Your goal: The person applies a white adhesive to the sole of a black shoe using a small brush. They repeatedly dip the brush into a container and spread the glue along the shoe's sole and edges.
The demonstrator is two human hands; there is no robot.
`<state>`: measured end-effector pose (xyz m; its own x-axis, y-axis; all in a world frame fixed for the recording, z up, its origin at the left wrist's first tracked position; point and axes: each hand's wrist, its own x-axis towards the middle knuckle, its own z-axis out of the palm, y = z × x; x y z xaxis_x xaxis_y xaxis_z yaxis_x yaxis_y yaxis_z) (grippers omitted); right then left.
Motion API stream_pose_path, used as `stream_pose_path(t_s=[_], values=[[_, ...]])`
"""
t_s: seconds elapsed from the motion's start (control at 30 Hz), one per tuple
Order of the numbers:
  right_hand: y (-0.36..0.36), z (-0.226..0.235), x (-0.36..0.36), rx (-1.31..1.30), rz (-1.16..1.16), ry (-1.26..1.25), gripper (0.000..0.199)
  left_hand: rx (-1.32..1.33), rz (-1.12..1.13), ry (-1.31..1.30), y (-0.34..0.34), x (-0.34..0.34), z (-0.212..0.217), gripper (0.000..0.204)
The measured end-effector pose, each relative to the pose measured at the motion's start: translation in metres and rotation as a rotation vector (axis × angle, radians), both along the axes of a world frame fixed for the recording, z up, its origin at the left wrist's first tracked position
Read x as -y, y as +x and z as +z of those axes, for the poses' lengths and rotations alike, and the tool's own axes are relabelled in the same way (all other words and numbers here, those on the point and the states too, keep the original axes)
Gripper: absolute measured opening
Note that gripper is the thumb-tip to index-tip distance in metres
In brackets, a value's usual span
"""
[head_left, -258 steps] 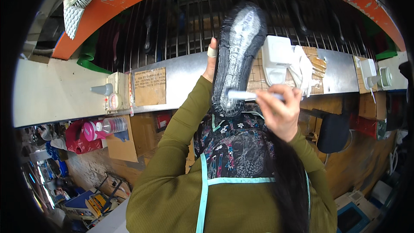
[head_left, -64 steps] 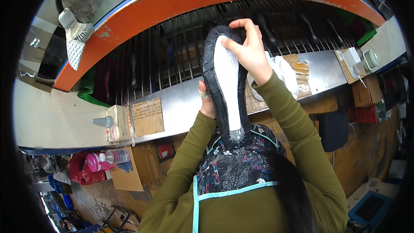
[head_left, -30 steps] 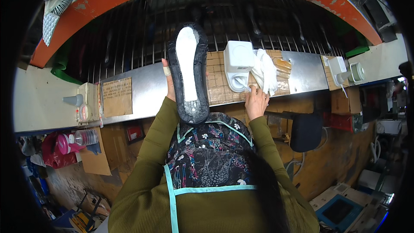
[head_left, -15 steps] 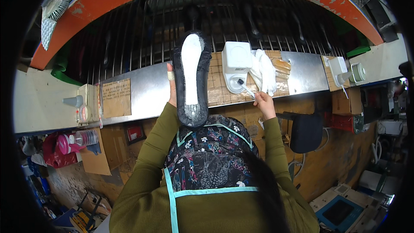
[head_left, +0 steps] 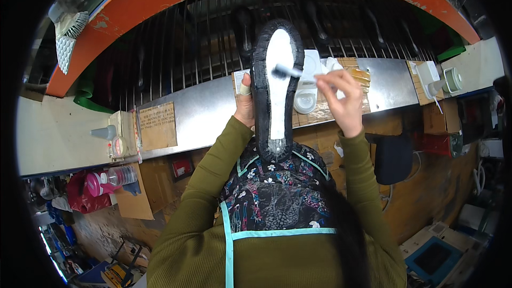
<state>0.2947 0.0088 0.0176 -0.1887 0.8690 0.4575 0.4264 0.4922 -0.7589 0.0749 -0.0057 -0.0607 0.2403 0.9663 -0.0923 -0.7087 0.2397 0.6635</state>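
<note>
My left hand (head_left: 245,102) grips a black shoe upper (head_left: 260,82) by its left side, its underside turned up toward me. A long white insole board (head_left: 278,106) covers the middle of that underside. Fingers of the left hand that pass behind the shoe are hidden; a tan wrap circles the thumb. My right hand (head_left: 343,98) pinches a small white-handled brush (head_left: 290,71), blurred by motion. Its dark bristles lie over the upper part of the white board; whether they touch cannot be made out. Behind the shoe stands a white dispenser with a round cup (head_left: 305,101), partly covered.
A metal-edged bench (head_left: 205,108) runs across, with a dark roller rack (head_left: 202,48) behind it carrying several black shoes. Cardboard (head_left: 157,124) and a grey-nozzled bottle (head_left: 103,132) are at left. Another white dispenser (head_left: 426,77) stands at right. A black stool (head_left: 393,158) is below.
The brush has left the dispenser cup and moved up and left over the shoe's underside. The shoe, still in my left hand, has shifted right and up, now partly covering the dispenser.
</note>
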Motion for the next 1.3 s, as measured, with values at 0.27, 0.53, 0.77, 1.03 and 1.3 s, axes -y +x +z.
stream_pose_path(t_s=[0.27, 0.53, 0.77, 1.03, 1.3], values=[[-0.011, -0.009, 0.026, 0.296, -0.084, 0.419, 0.019, -0.011, 0.101, -0.079, -0.009, 0.003, 0.013, 0.098], [-0.035, -0.016, 0.037, 0.118, 0.083, 0.115, 0.021, -0.065, 0.169, -0.114, -0.05, 0.005, 0.004, 0.103], [-0.113, -0.003, -0.072, 0.002, -0.05, -0.026, 0.011, -0.199, 0.146, -0.086, -0.09, 0.015, -0.002, 0.103], [-0.185, -0.06, -0.054, 0.164, 0.011, 0.236, 0.016, 0.108, 0.389, -0.258, -0.146, 0.018, -0.032, 0.092], [-0.225, -0.163, -0.15, 0.295, -0.193, -0.384, 0.049, 0.512, 0.429, -0.481, -0.228, -0.042, -0.109, 0.085]])
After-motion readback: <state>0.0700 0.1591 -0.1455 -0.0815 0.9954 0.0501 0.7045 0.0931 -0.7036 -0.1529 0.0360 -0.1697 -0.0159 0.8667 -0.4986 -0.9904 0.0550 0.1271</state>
